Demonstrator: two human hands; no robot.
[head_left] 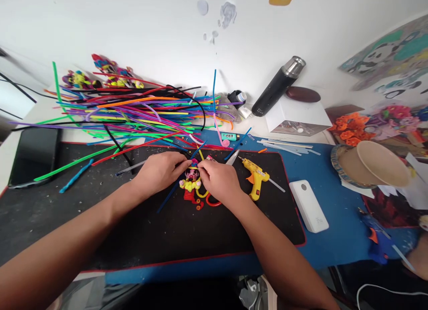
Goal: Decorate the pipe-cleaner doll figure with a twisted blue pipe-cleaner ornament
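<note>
A small doll made of pipe cleaners (190,185), with a yellow top, red lower part and blue-and-pink headpiece, lies on the black mat between my hands. My left hand (163,169) pinches the headpiece from the left. From the other side my right hand (219,178) has its fingers closed on the headpiece's right edge. The fingertips hide part of the head. Under my right hand lie scissors (234,157), their blade and a red handle loop showing. A dark blue pipe cleaner (169,196) rests just left of the doll.
Behind is a heap of coloured pipe cleaners (143,112). A yellow glue gun (257,176), white power bank (309,206) and glue sticks (287,145) are to the right. A black flask (277,88) leans by a white box (301,116). A phone (35,156) lies left.
</note>
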